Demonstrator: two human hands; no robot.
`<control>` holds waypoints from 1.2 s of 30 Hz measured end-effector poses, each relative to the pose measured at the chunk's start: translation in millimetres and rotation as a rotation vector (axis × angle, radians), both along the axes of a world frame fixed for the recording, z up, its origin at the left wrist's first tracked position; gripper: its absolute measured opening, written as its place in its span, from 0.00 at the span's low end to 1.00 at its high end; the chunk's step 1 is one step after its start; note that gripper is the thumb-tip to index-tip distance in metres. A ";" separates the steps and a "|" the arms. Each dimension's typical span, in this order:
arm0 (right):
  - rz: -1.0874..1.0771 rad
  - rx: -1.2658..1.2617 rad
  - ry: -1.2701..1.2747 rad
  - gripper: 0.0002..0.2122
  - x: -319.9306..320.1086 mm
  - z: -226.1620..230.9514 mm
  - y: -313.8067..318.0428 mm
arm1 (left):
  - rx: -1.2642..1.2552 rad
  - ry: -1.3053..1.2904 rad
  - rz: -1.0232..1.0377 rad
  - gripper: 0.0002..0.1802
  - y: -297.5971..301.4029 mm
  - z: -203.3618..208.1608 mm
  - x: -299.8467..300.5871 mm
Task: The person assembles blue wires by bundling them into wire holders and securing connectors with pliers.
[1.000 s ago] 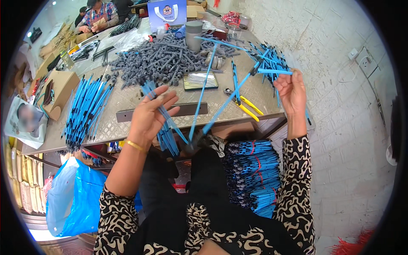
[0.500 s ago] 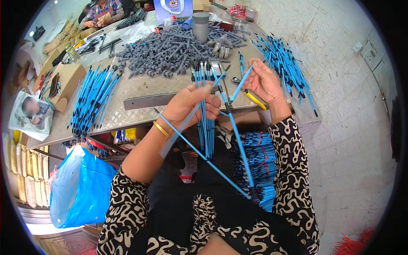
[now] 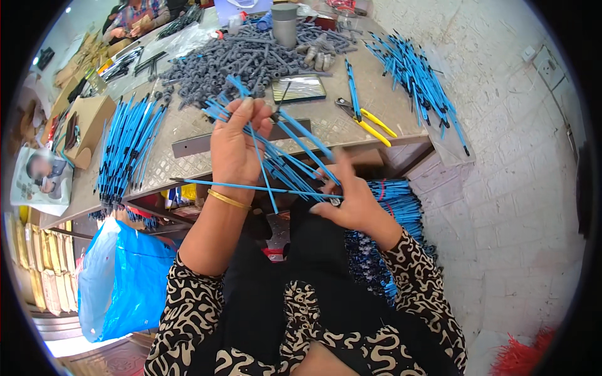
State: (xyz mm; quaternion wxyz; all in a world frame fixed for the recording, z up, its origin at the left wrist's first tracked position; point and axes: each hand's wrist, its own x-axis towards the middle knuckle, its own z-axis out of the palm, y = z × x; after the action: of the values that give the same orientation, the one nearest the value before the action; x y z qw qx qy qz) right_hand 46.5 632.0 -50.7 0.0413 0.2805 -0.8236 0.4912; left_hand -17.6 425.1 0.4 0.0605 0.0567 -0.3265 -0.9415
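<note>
My left hand (image 3: 235, 147) is closed around a bundle of thin blue rods (image 3: 285, 170), which slant from above its fingers down to the right, over my lap. One long rod with a dark tip (image 3: 232, 185) crosses beneath that wrist, where a gold bangle (image 3: 229, 198) sits. Lower right, my right hand (image 3: 359, 203) closes on rod ends beside the bundle. Its fingers are slightly blurred. Two thicker blue rods (image 3: 304, 133) run from a dark joint by my left fingers toward my right hand.
On the table lie grey plastic fittings (image 3: 232, 66), a grey cup (image 3: 284, 28), a flat tin (image 3: 299, 89), yellow-handled pliers (image 3: 376, 125), a metal bar (image 3: 191, 146), and blue rod piles left (image 3: 128, 147) and right (image 3: 414, 78). Bundled rods (image 3: 398, 210) stand below. Another person's hands (image 3: 141, 25) work far left.
My right hand has come down and inward from above the table to the bundle's lower right. My left hand has moved left and up, tilting the bundle from upright to slanted.
</note>
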 end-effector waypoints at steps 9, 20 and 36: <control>0.276 0.057 0.475 0.15 -16.8 7.0 11.3 | 0.075 0.013 0.027 0.06 -10.1 1.2 -9.7; -0.159 -0.122 -0.374 0.14 -74.6 25.4 56.5 | 0.120 0.247 -0.387 0.10 -18.9 4.5 40.3; -0.633 0.124 0.045 0.10 -180.0 -5.0 77.2 | -0.389 0.068 -0.396 0.06 -24.4 13.6 81.4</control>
State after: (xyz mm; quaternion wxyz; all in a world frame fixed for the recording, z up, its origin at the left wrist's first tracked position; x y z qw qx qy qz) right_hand -133.5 709.2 -55.7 0.1931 0.0232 -0.8972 0.3965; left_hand 63.7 400.7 14.0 -0.1040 -0.0528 -0.5038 -0.8559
